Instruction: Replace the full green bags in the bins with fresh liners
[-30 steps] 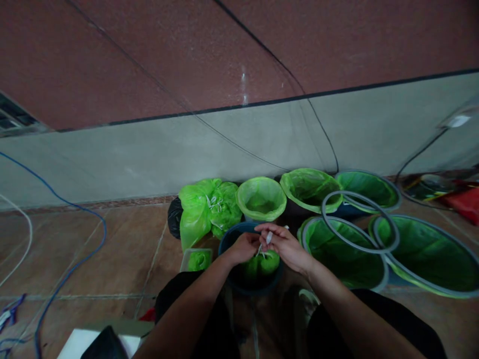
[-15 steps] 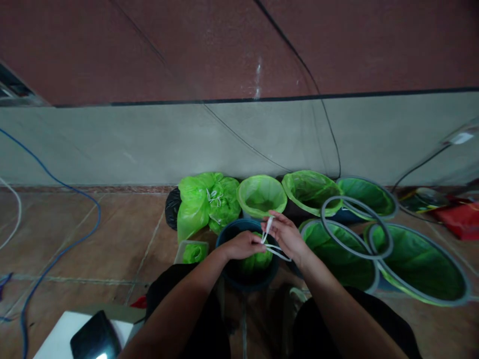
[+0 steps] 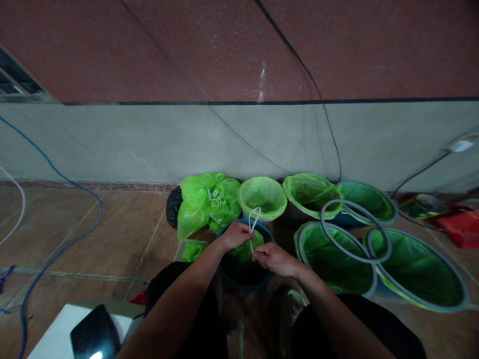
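Both hands pinch the white drawstring [image 3: 253, 224]: left hand [image 3: 235, 235] holds the loop up, right hand [image 3: 274, 258] the lower end. Green bag [image 3: 245, 252] sits in the dark bucket [image 3: 224, 269] on the floor, by the wall edge. Thin, soft, light film, so grip the cord, not the plastic.

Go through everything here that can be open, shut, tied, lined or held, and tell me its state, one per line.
Left hand: pinching the white drawstring.
Right hand: pinching the drawstring's lower end.
Green bag: gathered shut, inside the dark bin.
Tied bags: knotted shut, by the wall.
Lined bins: open, green liners in.
Loose ring: off its bin, lying across rims.
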{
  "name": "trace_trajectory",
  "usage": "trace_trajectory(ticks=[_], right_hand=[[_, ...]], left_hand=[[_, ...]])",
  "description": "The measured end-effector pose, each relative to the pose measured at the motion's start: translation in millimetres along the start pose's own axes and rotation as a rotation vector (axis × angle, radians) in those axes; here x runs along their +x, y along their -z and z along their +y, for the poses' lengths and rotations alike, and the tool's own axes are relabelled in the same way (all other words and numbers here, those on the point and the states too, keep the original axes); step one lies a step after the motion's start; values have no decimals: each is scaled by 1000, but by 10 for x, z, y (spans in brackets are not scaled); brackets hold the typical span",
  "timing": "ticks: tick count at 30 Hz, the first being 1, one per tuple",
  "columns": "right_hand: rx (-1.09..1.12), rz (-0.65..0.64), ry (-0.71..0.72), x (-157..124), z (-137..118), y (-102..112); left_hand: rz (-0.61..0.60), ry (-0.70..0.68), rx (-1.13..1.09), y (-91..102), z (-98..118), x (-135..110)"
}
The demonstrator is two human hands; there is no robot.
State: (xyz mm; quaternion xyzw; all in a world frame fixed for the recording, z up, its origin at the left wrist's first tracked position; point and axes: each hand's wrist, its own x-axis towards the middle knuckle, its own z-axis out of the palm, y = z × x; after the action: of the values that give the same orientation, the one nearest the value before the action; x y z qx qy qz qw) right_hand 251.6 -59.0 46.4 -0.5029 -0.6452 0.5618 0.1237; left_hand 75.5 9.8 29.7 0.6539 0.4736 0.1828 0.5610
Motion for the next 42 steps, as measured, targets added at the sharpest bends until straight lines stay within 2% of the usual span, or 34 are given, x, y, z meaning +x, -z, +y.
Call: trace_trajectory(ticks=[2, 4, 6, 8, 11, 14, 16, 19, 21, 24, 28, 31, 33, 35, 39, 42], right_hand=[[-110, 98, 7, 7, 35, 49], [-156, 305, 18, 47, 82, 115], [-73, 497, 59, 111, 124, 158], [102, 571, 133, 182, 153, 149], [438, 476, 179, 267, 182, 52], [702, 384, 45, 295, 205, -49], [745, 385, -8, 280, 208, -72], [723, 324, 29, 241, 184, -52], [705, 286, 60, 224, 165, -37], [669, 315, 69, 233, 171, -46], [504, 424, -27, 277, 223, -32], [229, 575, -19, 286, 232, 49], [40, 636, 36, 271, 222, 110], [-91, 618, 32, 244, 216, 161], [-274, 554, -141, 187, 255, 237], [-330, 561, -219, 155, 303, 289]], left_hand=[[-46, -107, 146, 11, 16, -15], [-64, -216, 294, 4, 40, -38], [-36, -317, 448, -19, 71, -67], [-4, -416, 579, -47, 104, -94], [28, -539, 683, -82, 134, -116], [81, -605, 767, -114, 127, -119], [105, -630, 825, -140, 112, -123], [156, -635, 853, -180, 95, -142], [224, -618, 831, -195, 86, -156], [295, -583, 760, -203, 60, -157], [284, -524, 541, -232, 17, -128], [281, -458, 409, -268, 23, -113], [319, -359, 394, -276, 45, -107], [373, -212, 419, -261, 61, -100], [439, 78, 512, -163, 35, -81], [449, 180, 587, -87, -10, -64]])
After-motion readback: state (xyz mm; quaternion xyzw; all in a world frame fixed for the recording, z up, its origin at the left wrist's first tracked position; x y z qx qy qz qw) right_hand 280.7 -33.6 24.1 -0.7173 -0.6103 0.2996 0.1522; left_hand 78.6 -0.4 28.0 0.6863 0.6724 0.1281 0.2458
